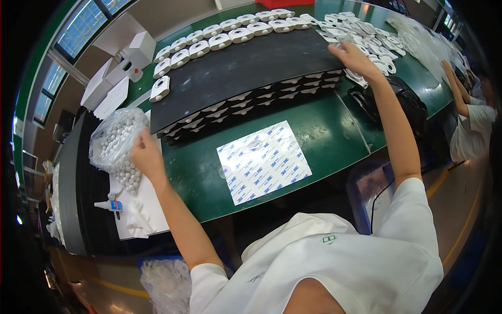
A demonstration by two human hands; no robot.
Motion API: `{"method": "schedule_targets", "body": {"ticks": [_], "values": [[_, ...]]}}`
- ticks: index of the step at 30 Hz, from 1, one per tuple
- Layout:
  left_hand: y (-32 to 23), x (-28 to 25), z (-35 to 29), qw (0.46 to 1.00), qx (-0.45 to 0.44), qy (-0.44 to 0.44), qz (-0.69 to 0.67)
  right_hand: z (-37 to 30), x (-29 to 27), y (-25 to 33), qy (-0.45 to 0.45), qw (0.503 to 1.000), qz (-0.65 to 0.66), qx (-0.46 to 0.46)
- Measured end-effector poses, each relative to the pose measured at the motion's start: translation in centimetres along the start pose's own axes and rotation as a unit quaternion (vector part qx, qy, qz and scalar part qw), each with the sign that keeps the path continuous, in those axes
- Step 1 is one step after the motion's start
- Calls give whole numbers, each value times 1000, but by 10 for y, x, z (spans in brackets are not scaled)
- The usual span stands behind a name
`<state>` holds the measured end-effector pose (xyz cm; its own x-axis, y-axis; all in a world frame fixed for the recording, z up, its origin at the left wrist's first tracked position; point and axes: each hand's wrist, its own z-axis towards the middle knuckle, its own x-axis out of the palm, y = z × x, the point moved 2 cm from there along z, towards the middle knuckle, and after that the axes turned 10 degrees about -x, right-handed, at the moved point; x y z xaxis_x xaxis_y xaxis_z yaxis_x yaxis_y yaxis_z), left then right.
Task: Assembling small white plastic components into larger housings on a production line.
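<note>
Balls [127,177], small and white, lie at the near left of the worktop [329,141], some loose on a white board [159,219], others in a clear bag [98,149]; a bottle [111,205] and a crumpled cloth [138,220] lie just nearer. Straight ahead, a printed sheet [266,170] lies flat. The left hand [148,157] is at the clear bag's right side, its fingers bent toward it; whether they pinch anything I cannot tell. Beyond the sheet stands a black stack [246,68], white parts [198,49] showing between its layers; a black bag [402,102] sits to its right. Over the stack's far right corner is the right hand [355,58], fingers loosely spread, beside a heap of parts; contact is unclear. Two rows of parts line the stack's far side. Farther right lies clear plastic [418,39], near a co-worker [473,125].
</note>
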<state>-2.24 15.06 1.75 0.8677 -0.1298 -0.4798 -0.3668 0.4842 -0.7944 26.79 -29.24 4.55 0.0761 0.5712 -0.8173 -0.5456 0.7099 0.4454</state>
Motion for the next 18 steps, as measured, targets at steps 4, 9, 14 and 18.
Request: {"method": "schedule_targets", "body": {"ticks": [4, 9, 14, 18], "values": [[-6, -13, -2, 964, -22, -35, -261, 1, -40, -29, -42, 994, -96, -16], [-48, -1, -35, 758, -147, 259, -580, -10, -43, -58, 83, 976, -202, -1], [-83, 32, -82, 434, -412, 591, -541, -12, -22, -75, 78, 975, -206, -5], [-92, 48, -104, 463, -469, 587, -470, -10, -22, -62, 74, 972, -221, 29]]}}
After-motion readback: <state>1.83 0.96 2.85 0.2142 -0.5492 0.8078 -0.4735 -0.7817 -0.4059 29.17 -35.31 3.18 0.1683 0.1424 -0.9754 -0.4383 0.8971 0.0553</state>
